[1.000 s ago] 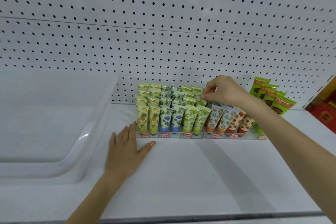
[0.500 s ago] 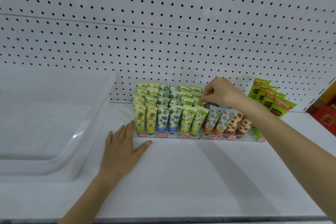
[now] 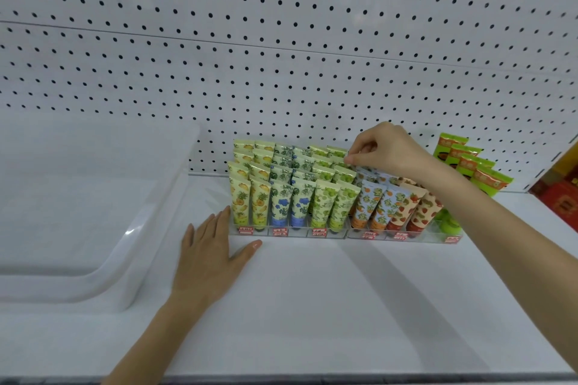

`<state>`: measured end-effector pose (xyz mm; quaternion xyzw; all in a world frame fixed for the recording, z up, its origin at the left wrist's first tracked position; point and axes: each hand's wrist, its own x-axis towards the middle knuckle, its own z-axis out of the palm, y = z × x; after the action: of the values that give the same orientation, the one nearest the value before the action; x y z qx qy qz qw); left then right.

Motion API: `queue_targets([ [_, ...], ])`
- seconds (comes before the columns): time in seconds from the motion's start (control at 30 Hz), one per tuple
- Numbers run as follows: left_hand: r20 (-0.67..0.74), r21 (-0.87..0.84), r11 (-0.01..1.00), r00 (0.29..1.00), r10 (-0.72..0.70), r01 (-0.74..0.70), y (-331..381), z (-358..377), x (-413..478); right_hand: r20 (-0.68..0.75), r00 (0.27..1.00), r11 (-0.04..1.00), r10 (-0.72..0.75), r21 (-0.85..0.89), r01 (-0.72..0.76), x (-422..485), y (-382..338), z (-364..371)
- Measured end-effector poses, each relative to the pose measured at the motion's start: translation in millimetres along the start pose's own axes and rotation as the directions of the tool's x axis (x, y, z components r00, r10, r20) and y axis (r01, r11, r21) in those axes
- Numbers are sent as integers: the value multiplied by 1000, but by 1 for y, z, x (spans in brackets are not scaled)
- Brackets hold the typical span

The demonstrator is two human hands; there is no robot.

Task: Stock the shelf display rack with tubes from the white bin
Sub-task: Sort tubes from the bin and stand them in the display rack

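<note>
The clear acrylic stepped display rack [image 3: 344, 233] stands at the far side of the white shelf [image 3: 312, 306], against the white pegboard back wall [image 3: 281, 56], and its rows are nearly full of small printed plastic tubes [image 3: 300, 197] standing cap-down, crimped ends up. The right hand [image 3: 386, 151] reaches over the right half of the rack with thumb and forefinger pinched on the flat crimped top of a pale orange-patterned tube [image 3: 362, 170] in a far row — the other fingers are curled in. The left hand [image 3: 211, 255] lies flat and open on the shelf, holding nothing, fingertips just beside the rack's near left corner. The large white translucent plastic bin [image 3: 150, 228] sits at the left of the shelf; what can be seen of its inside looks bare.

These tubes look light and soft-walled, with a glossy skin that may slip. The crimp is probably the best place to grip: stiff, flat, and the only part clear of its neighbours. Squeezing the body could dent it, and a sideways push may tip the close-packed tubes beside it — so a straight, gentle downward seat seems wise. Green flat-topped packets [image 3: 469, 162] lean at the far right.
</note>
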<state>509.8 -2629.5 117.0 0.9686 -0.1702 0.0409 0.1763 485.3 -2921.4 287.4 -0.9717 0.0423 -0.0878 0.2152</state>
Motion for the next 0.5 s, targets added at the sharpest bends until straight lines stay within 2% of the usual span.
queue_targets([
  [0.3, -9, -14, 1000, 1000, 10, -10, 1, -2, -1, 72, 997, 999, -34, -22, 35, -29, -6, 7],
  [0.5, 6, -17, 1000, 1000, 4, -4, 2, -5, -2, -38, 999, 999, -18, -46, 16, -30, 1, -15],
])
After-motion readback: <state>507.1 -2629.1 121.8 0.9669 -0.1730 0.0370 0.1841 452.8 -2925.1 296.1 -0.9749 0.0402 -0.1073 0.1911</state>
